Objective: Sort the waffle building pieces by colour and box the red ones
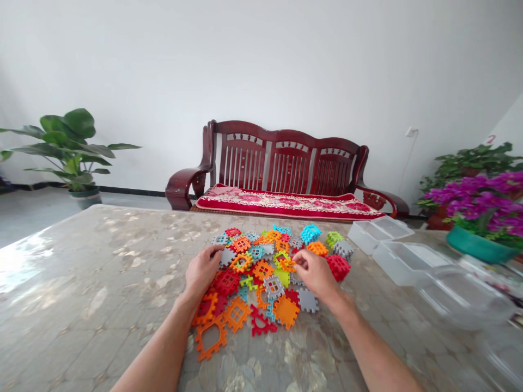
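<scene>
Marbled table (102,283), toy tiles (261,272), red bench (281,169), potted plants (69,147)

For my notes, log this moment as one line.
left hand: fingers on grey tile | right hand: fingers pinching orange tile | pile of tiles on table | clear boxes at right

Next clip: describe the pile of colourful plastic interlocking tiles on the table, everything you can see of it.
The pile of colourful plastic interlocking tiles lies loosely heaped mid-table on the marbled tabletop. Pieces are flat, toothed squares, many with window cut-outs, in orange, red, grey, teal, green; a few assembled cubes sit at its far right edge. The left hand pinches a grey tile, the right hand an orange one.
</scene>
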`<state>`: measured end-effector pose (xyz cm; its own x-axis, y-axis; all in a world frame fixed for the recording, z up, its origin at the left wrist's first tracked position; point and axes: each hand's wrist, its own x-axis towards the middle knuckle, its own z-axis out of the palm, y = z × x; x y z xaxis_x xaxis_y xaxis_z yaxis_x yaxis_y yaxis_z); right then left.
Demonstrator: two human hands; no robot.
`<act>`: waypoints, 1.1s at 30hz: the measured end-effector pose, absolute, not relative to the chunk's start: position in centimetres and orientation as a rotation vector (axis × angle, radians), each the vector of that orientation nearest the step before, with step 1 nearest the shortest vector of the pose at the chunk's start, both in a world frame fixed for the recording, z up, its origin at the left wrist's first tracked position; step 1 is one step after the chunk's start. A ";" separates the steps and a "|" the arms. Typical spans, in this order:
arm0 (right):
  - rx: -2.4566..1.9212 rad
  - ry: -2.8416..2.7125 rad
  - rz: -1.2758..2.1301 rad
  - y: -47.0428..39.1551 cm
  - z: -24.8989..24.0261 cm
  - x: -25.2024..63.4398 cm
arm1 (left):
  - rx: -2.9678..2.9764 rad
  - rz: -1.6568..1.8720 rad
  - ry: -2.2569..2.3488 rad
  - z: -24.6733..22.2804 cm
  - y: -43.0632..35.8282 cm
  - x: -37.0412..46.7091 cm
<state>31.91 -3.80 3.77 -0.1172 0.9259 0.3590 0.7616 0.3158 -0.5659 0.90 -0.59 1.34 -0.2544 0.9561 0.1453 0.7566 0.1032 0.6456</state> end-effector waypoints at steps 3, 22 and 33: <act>-1.417 -1.924 0.084 -3.8 3.6 32.1 | 1.695 0.930 2.060 1.3 -0.6 0.9; -1.742 -2.125 -0.026 -4.4 3.0 31.3 | 1.692 0.920 2.067 1.6 -0.8 1.0; -1.812 -2.121 -0.128 -4.5 2.7 30.2 | 1.714 0.925 2.074 1.3 -0.6 0.9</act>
